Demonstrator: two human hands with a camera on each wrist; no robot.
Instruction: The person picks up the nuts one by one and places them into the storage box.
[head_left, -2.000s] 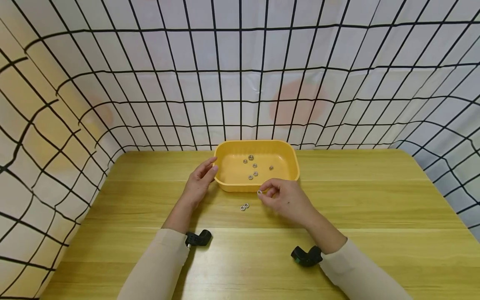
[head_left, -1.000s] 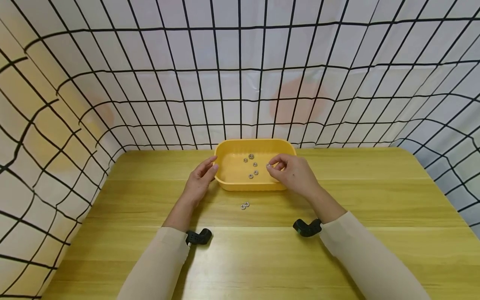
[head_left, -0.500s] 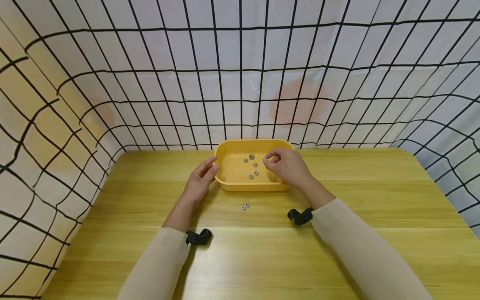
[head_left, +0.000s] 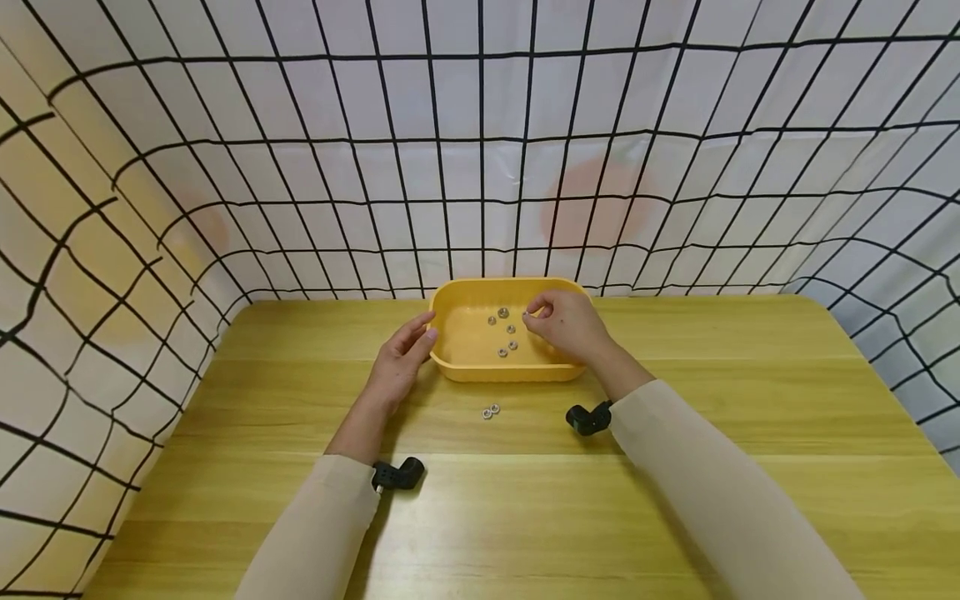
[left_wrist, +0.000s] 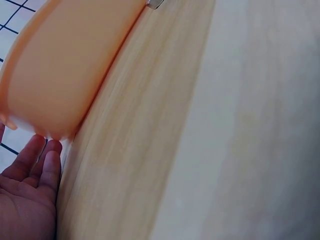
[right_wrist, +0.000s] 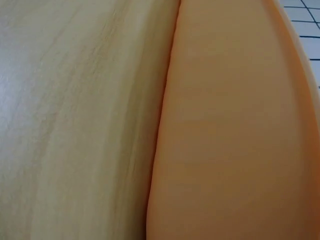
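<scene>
A yellow plastic basin [head_left: 510, 373] stands at the back of the wooden table. On its floor lie several metal hex nuts [head_left: 511, 329]. My left hand [head_left: 396, 367] rests its fingertips against the basin's left end; the left wrist view shows those fingers [left_wrist: 50, 162] nearly straight on the outer wall. Over the basin's right half, my right hand [head_left: 573, 327] pinches a small nut [head_left: 526, 314] between thumb and index finger. This hand hides part of the basin floor. Two more nuts [head_left: 491, 412] lie side by side on the table in front of the basin.
Black wire grid [head_left: 480, 167] with pale sheeting behind it walls off the back and both sides. Wood tabletop [head_left: 480, 517] spreads around the basin. In the right wrist view, only table and the basin's front wall [right_wrist: 225, 125] show.
My right hand has carried the pinched nut from the basin's front edge up over the inside, then drifted left and farther back. My left hand has stayed in place.
</scene>
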